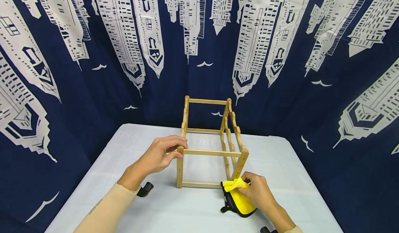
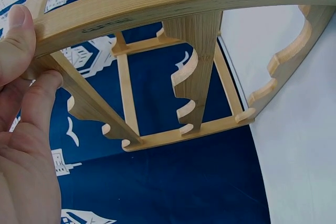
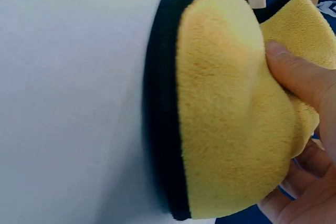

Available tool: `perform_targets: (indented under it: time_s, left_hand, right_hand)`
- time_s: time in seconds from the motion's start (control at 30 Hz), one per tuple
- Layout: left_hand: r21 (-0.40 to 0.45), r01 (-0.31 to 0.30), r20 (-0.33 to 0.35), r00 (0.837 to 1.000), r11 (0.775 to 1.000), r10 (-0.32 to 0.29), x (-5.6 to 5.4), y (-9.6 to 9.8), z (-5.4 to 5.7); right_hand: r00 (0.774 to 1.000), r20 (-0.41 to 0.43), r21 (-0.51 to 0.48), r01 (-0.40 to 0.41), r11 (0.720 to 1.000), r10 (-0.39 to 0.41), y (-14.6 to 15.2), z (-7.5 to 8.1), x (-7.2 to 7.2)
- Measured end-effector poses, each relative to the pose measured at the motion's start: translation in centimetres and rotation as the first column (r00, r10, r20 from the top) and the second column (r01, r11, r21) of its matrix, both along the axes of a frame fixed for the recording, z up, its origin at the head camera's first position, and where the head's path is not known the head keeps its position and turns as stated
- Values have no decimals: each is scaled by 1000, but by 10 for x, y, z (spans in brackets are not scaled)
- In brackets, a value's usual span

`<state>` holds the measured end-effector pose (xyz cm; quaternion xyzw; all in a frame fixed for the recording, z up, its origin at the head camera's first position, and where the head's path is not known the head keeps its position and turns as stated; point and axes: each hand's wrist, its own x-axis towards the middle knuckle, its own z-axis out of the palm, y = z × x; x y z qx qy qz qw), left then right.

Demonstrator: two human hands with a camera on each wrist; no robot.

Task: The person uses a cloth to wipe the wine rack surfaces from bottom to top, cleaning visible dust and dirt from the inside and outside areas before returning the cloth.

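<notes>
A light wooden rack (image 1: 212,153) with wavy, notched side rails stands on the table. My left hand (image 1: 159,155) grips its near left top corner. In the left wrist view, the thumb and fingers of my left hand (image 2: 26,145) hold the end of a wooden bar (image 2: 131,19) with two metal bolts. At the rack's near right leg, my right hand (image 1: 260,191) pinches a yellow cloth (image 1: 244,203) with black edging. The right wrist view shows the plush cloth (image 3: 220,103) folded over, with the thumb pressing on it. The cloth hides the foot of that leg.
The rack stands on a white-covered table (image 1: 149,208). Behind it and along both sides hangs a dark blue curtain (image 1: 162,97) printed with white buildings and birds. Black camera mounts, one at the left wrist (image 1: 145,189), show near both wrists.
</notes>
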<state>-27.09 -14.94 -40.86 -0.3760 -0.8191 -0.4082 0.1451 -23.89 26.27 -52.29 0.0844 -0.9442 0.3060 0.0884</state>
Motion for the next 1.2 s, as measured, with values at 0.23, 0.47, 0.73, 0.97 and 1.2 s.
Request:
perform_targets:
  time_s: [0.23,0.47,0.73,0.97,1.2]
  left_hand:
    - [-2,-1,-1,1000,1000,1,1,-1,-1]
    - [-5,-15,-10,1000,1000,15,1,0,-2]
    - [6,-9,10,1000,1000,9,1,-1,-1]
    - [5,-21,35,999,1000,20,2,0,0]
    - [-3,-25,20,999,1000,25,1,0,0]
  right_hand:
    - [996,-92,-4,5,1000,-5,-1,-5,4]
    - [902,-429,-40,-63,997,40,4,3,5]
    - [789,-614,-185,-101,978,-35,2,38,3]
    - [758,-648,-307,-180,934,-67,-4,65,-2]
    - [840,-541,-355,-204,912,-23,-2,65,1]
